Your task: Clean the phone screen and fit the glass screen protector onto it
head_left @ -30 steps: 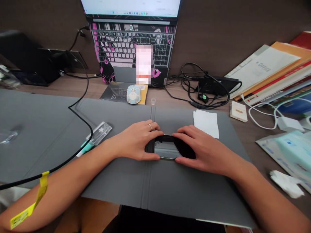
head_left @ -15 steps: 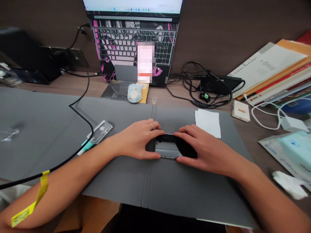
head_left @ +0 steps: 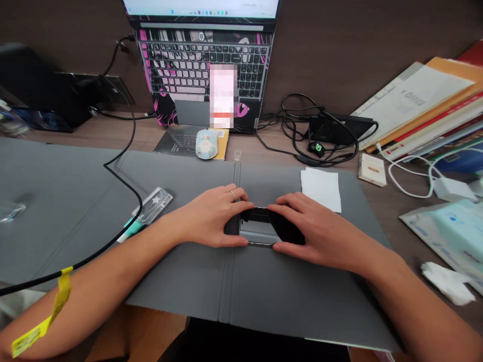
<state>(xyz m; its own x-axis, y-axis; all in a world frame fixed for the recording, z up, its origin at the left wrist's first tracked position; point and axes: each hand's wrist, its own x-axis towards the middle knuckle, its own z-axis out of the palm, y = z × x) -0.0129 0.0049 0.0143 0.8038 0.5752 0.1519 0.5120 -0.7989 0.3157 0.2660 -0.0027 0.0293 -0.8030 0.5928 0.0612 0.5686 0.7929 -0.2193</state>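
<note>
A black phone lies screen up on a grey folded mat in the middle of the desk. My left hand grips its left end, fingers over the top edge and thumb along the near edge. My right hand grips the right end the same way, covering much of the screen. A ring shows on my left hand. A white square of paper lies on the mat just beyond my right hand.
A laptop stands at the back, a small mouse before it. A black cable crosses the mat at left near a clear plastic case. Tangled cables and a charger, stacked folders, and packets fill the right.
Both hands stay clamped on the phone; only the camera view shifts slightly.
</note>
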